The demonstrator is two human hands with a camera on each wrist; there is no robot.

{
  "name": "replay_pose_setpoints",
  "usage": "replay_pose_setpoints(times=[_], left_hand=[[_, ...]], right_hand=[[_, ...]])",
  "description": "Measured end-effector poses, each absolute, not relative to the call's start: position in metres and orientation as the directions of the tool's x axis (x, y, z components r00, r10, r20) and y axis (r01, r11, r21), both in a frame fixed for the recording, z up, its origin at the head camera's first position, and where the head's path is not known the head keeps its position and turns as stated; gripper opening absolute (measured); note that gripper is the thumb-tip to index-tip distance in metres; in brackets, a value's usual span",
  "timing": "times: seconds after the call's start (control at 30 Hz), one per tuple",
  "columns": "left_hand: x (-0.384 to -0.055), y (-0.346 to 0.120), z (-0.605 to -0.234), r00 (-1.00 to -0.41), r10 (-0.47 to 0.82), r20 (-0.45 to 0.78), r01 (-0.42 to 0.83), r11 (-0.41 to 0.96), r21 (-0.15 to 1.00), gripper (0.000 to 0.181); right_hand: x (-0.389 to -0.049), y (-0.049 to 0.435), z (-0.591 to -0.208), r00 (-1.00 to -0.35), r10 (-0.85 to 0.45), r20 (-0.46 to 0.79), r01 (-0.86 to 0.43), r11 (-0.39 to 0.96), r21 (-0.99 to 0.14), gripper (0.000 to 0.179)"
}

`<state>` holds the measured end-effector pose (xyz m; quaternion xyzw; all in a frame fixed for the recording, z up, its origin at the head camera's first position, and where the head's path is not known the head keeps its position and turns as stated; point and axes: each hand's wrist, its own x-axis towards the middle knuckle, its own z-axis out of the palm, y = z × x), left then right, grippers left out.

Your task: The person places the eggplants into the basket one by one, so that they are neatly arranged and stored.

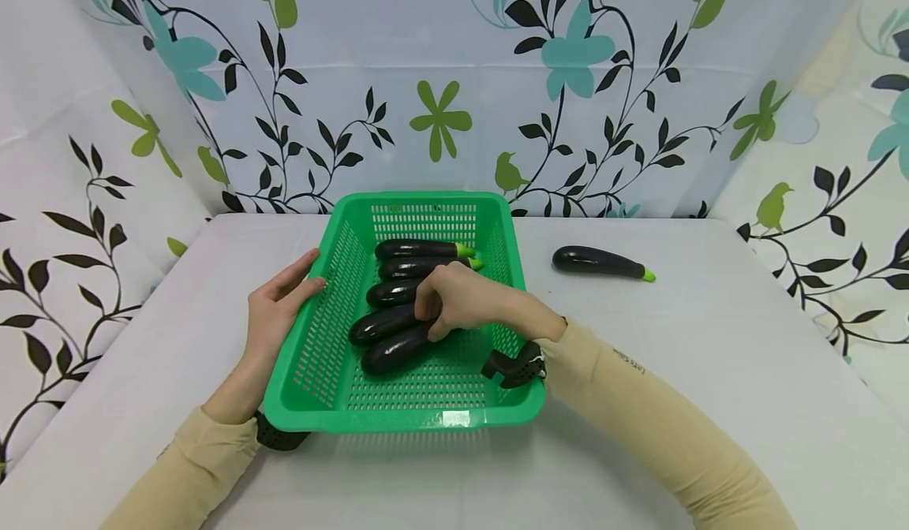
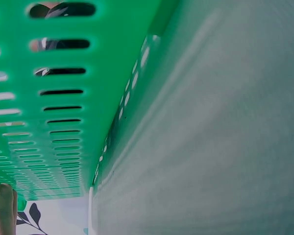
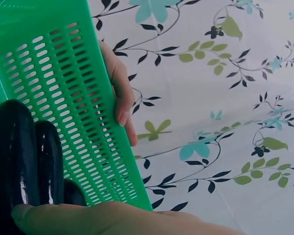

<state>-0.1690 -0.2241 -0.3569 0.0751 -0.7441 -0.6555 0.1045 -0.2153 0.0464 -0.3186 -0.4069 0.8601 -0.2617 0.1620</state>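
A green plastic basket [image 1: 408, 419] with slotted walls holds several dark, glossy eggplants lying side by side in a column. My right hand [image 1: 469, 300] reaches over the basket's right side and grips the nearest eggplant [image 1: 394, 352], covering its stem end. In the right wrist view, my right thumb [image 3: 88, 218] lies across a large eggplant [image 3: 12, 147]. My left hand [image 1: 277, 305] rests against the basket's left side, thumb tip at the rim and fingers along the outer wall. A finger [image 2: 5, 210] of it shows beside the slots in the left wrist view.
One more eggplant [image 1: 600, 262], its green stem end pointing right, lies on the white table [image 1: 710, 341] to the right of the basket. A curtain [image 1: 341, 41] printed with leaves and flowers stands behind and at both sides of the table.
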Motion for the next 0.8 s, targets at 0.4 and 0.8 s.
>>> replay_pose_setpoints(times=[0.4,0.8], left_hand=[[-0.167,-0.224,-0.355,-0.970,-0.244,0.026,-0.001,0.110,0.994,0.051],[-0.168,-0.224,-0.356,-0.969,-0.243,0.047,0.022,0.105,0.994,0.050]], right_hand=[[-0.215,0.047,-0.313,-0.628,-0.777,-0.042,-0.561,0.490,-0.667,0.022],[-0.212,0.080,-0.260,-0.717,-0.697,0.007,-0.434,0.439,-0.787,0.018]])
